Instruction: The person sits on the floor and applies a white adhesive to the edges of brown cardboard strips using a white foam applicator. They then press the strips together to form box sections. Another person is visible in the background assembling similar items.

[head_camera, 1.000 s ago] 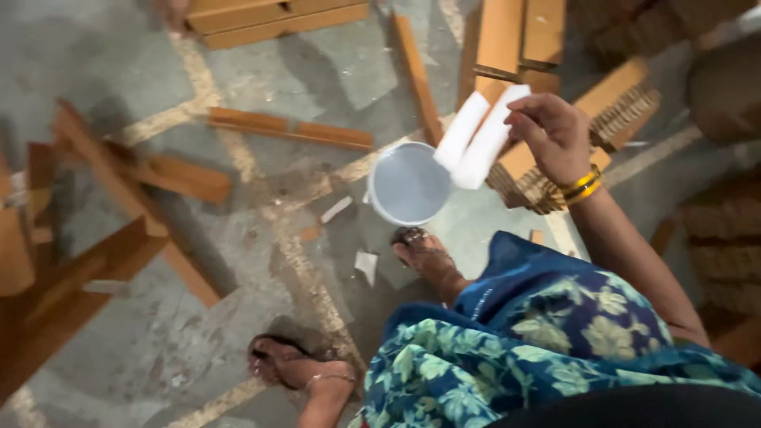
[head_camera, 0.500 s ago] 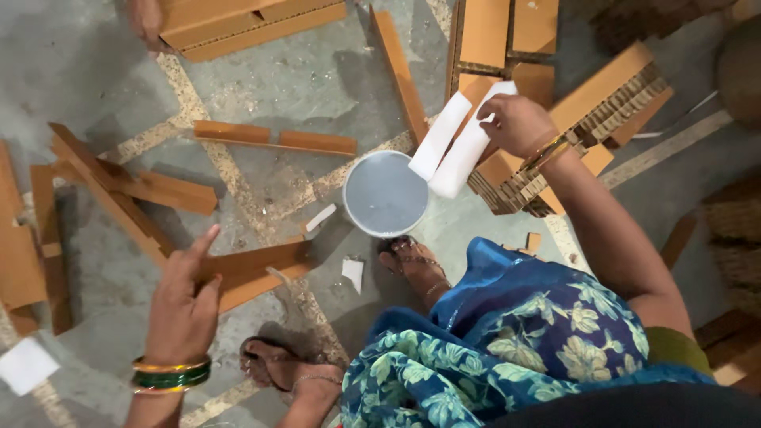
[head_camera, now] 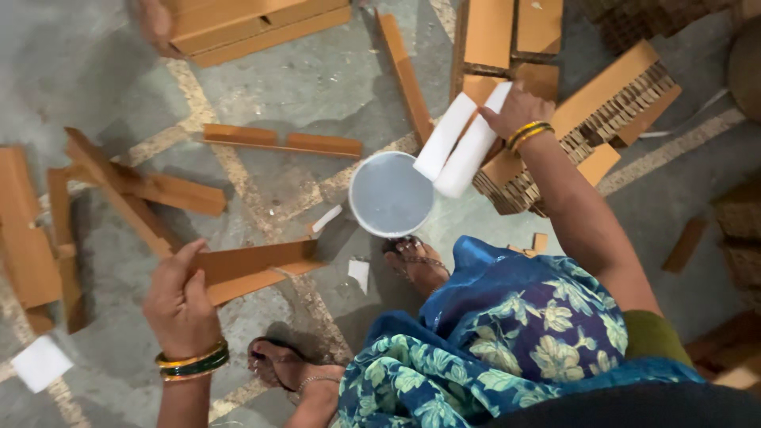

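At the far left of the frame a white scrap of paper (head_camera: 40, 363) lies on the grey floor (head_camera: 317, 79), below a scatter of brown cardboard angle strips (head_camera: 119, 186). Just right of these, in the lower left, the left hand (head_camera: 181, 305) has come into view since a second ago, when it was out of frame entirely; it now closes on the near end of a folded cardboard strip (head_camera: 254, 268), fingers curled over its edge, so this grip is clenched on the strip and the strip lies low over the floor, pointing toward the centre. Green and gold bangles (head_camera: 190, 361) sit on that wrist. Below it a sandalled foot (head_camera: 289, 372) rests on the floor.

At the centre stands a round white container (head_camera: 390, 194), open side up, with a second foot (head_camera: 416, 261) just beneath it and a small white scrap (head_camera: 358, 273) to its left. Judging from this, the person now has both hands engaged rather than one.

Right of centre, the right hand (head_camera: 519, 111) holds two white foam bars (head_camera: 460, 143) side by side, their lower ends over the container's rim; its grip is closed around their upper ends, much as before. Behind it, at upper right, lie corrugated cardboard stacks (head_camera: 610, 103). A blue floral garment (head_camera: 507, 341) fills the lower right.
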